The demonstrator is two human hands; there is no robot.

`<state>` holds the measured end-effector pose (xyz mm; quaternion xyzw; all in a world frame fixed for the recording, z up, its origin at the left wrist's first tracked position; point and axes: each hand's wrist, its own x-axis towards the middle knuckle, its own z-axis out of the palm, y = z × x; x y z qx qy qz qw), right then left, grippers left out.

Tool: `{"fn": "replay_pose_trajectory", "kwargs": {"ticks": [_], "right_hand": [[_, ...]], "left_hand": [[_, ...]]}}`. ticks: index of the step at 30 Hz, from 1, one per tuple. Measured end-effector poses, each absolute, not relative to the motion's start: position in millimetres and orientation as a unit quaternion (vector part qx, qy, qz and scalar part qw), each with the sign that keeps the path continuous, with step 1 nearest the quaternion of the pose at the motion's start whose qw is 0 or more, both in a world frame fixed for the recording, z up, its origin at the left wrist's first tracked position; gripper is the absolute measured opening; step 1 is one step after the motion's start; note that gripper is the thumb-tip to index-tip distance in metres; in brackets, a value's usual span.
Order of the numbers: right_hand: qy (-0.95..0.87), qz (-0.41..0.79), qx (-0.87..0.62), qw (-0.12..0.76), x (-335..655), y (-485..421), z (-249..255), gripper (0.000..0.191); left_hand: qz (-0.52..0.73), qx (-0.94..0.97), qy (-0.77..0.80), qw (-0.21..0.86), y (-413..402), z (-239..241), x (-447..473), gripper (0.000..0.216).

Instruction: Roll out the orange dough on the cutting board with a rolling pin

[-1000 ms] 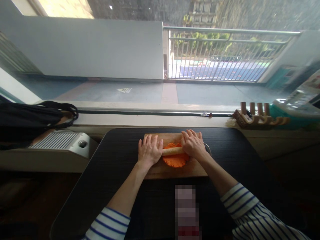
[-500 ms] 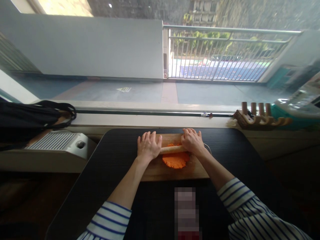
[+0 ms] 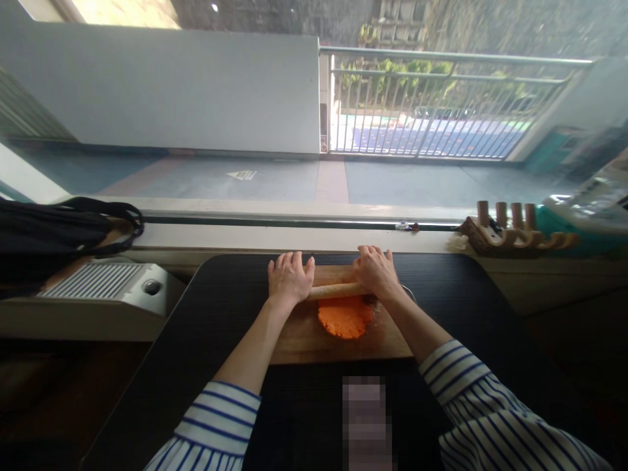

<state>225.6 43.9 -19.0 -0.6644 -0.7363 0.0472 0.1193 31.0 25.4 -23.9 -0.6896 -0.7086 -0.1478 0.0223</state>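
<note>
A wooden rolling pin lies crosswise at the far edge of a flat, round sheet of orange dough. The dough has a ragged rim and rests on a wooden board. My left hand presses on the pin's left end, fingers reaching forward over it. On the right end, my right hand is closed over the pin with its fingers bent. Both palms hide the pin's ends. Behind my right wrist, part of a thin metal ring shows at the board's side.
The board sits on a black table against a white window sill. On the sill at right stand a wooden rack and a teal container. A black bag and a white slatted unit are at left.
My hands have pushed the rolling pin away from me, from across the dough to its far edge. More of the orange sheet shows on the near side.
</note>
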Motion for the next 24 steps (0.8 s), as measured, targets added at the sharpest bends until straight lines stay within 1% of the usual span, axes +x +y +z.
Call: {"fn": "replay_pose_trajectory", "kwargs": {"ticks": [14,19,24], "right_hand": [[-0.738,0.011,-0.664,0.119,223.3,54.5,-21.2,0.029],[-0.738,0.030,-0.663,0.125,225.6,42.8,-21.5,0.030],[-0.741,0.060,-0.658,0.123,229.4,24.8,-24.2,0.034]], "left_hand": [[-0.167,-0.700,-0.692,0.054,41.5,-24.2,29.4,0.044],[-0.177,-0.718,-0.673,0.031,31.8,-29.9,27.7,0.043],[-0.154,-0.724,-0.672,-0.018,16.6,-33.3,26.8,0.051]]}}
